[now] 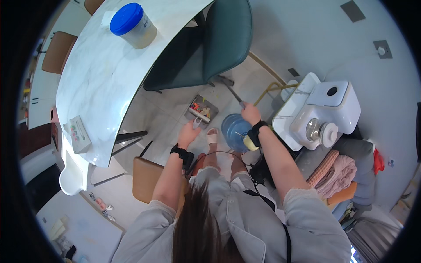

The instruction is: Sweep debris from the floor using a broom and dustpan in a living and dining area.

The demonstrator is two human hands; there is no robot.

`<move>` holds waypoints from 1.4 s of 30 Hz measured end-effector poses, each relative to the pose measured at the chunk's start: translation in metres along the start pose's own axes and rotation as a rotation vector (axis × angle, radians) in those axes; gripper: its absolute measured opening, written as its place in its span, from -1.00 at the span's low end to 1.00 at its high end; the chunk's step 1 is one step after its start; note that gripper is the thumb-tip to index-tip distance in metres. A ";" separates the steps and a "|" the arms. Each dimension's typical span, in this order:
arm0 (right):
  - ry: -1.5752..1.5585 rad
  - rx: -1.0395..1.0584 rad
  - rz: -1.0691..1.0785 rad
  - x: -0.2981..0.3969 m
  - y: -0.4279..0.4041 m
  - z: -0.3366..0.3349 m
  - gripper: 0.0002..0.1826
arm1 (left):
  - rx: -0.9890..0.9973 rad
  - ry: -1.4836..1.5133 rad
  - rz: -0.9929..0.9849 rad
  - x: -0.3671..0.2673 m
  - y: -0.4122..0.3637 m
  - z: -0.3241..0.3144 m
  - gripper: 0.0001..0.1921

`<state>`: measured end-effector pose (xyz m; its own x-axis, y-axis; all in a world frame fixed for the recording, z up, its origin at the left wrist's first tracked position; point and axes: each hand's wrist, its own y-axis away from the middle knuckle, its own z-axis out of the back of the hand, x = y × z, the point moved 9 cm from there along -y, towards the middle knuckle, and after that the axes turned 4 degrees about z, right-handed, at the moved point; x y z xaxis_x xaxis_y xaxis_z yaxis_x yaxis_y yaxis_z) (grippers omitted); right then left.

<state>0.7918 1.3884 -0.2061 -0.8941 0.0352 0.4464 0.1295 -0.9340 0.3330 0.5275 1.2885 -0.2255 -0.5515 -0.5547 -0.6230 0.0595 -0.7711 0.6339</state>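
Note:
My left hand (189, 132) is closed on the light handle of a grey dustpan (210, 108), which holds colourful small pieces and debris. In my right hand (251, 113) is the grey handle of a broom (234, 93). The broom's dark head (226, 80) reaches the tiled floor beside the green chair, slightly blurred. The dustpan rests low over the floor, in front of my sandalled foot (212, 135). A few small yellow-green bits lie on the floor between the dustpan and the broom head.
A blue water-cooler bottle (234, 130) stands near my feet, below my right hand. The green chair (227, 39) and marble-patterned table (98, 75) are ahead and left. On the right are a white side table (283, 126) with a white appliance (348, 108). A brown chair (144, 179) stands left.

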 end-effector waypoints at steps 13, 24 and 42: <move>-0.003 0.263 -0.167 0.039 0.084 -0.053 -0.65 | -0.149 -0.125 -0.184 0.003 -0.013 -0.004 -0.52; -0.181 0.318 -0.003 0.040 0.098 -0.054 -0.63 | -0.122 -0.040 -0.211 -0.004 -0.010 -0.004 -0.54; -0.277 0.087 -0.121 0.042 0.075 -0.025 -0.63 | -0.248 -0.018 -0.068 0.053 0.026 0.023 -0.52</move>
<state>0.7530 1.3112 -0.1832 -0.7563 0.2507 0.6043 0.0760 -0.8838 0.4617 0.4809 1.2462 -0.2318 -0.5756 -0.4951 -0.6508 0.2232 -0.8608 0.4575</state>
